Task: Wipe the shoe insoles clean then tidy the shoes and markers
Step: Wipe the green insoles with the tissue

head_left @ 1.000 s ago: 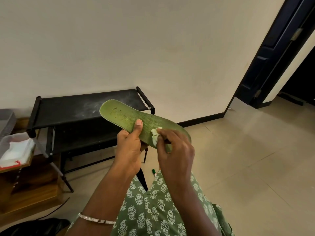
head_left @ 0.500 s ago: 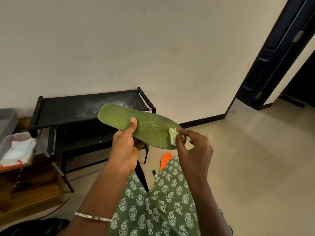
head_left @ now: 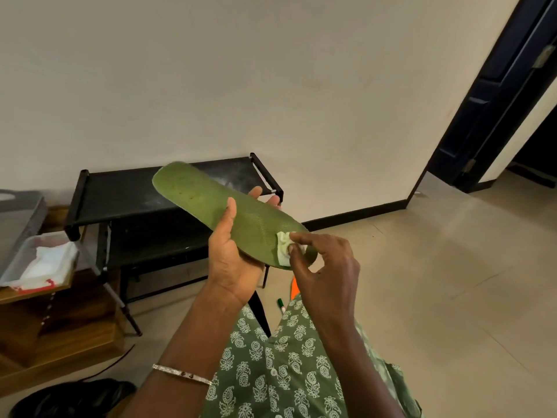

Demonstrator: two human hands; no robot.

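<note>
- Step in hand: wiping, the first part of the task. By my read, the shoes and markers haven't been tidied yet.
- Your left hand (head_left: 233, 260) clamps the green insole (head_left: 208, 206) at about mid-length. The thumb is flat on the top face, the fingers are wrapped beneath, and their tips show past the far edge.
- Your right hand (head_left: 327, 270) pinches a small pale tissue wad (head_left: 283, 247) between thumb and forefinger and presses it on the insole's top face. The other fingers are loosely curled and hold nothing.
- The insole is in the air in front of you, top face up, running from 10 o'clock to 4 o'clock across the left grip.
- The wad sits at the 4 o'clock end, near the left palm, on its 3 o'clock side.
- The 10 o'clock half sticks out well past your thumb with nothing under it. Dark specks show there, so I'd judge that zone needs a pass.
- Next move calls for taking the wad toward 10 o'clock. Your thumb is in the path, so lift it or regrip nearer the 4 o'clock end.
- Keep your fingers under wherever you press. The insole looks thin and will likely flex.
- On the floor at 6 o'clock from the wad lies a green-capped marker (head_left: 281, 306). Just beside it at 2 o'clock is an orange piece (head_left: 294, 289), mostly hidden; I can't tell if it's a shoe or an insole.
- A black rack (head_left: 126, 188) stands behind at 9 o'clock, with a tray (head_left: 28, 247) of white cloths further out the same way.
</note>
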